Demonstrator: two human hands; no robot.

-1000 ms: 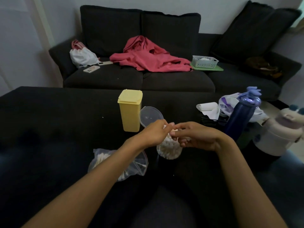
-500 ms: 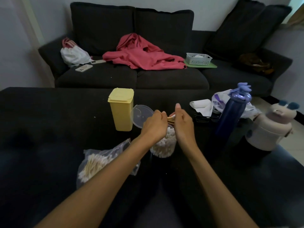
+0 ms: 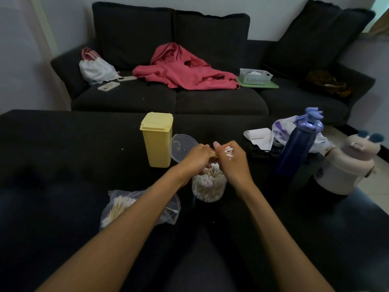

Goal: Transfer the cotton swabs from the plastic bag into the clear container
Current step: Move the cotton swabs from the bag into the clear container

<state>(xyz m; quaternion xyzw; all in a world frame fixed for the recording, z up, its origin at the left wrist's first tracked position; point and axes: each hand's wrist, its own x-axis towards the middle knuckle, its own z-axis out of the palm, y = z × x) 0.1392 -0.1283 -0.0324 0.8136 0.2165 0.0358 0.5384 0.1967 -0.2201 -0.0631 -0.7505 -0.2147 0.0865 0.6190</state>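
Cotton swabs (image 3: 228, 152) bunch gripped btwn both hands' fingers above clear container (image 3: 209, 187), stick middles hidden by right hand (image 3: 232, 163).

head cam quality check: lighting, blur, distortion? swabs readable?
Head view: dim room, so the dark table swallows detail; wide-angle bending at the edges; mild softness on both hands. White tips of the cotton swabs in the right hand and those in the clear container stand out well; no glare.

No legible text, label, brand or number is found anywhere. Purple markings are seen on the white plastic bag (image 3: 281, 128) near the table's right edge, but they cannot be read.
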